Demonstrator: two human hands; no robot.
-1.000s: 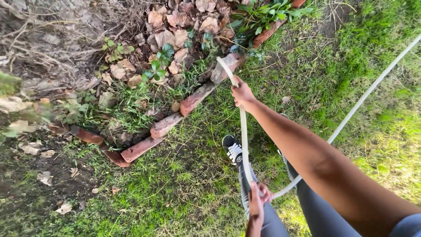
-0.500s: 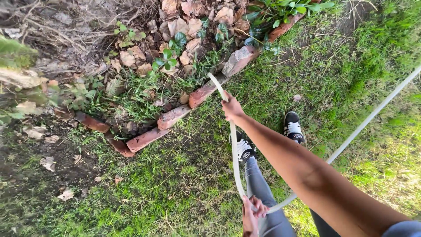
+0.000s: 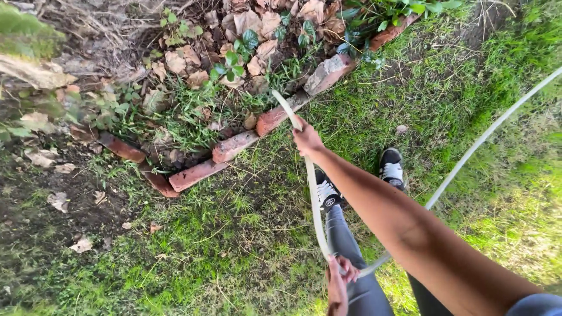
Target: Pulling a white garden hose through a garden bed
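A pale garden hose runs from my left hand up to my right hand and ends just past it, over a brick edging. My right hand is stretched forward and closed around the hose near its tip. My left hand sits low near my thigh and grips the hose where it loops back; from there the hose sweeps away to the upper right across the grass. My two black-and-white shoes stand on the grass below the right arm.
A row of red bricks borders a bed of dry leaves and small green plants. Bare soil lies at the left, grass to the right and front. Dry twigs fill the top left.
The view has shifted: bricks and bed now sit slightly higher and more to the right. Both feet have stepped forward. My hands keep their grip on the hose.
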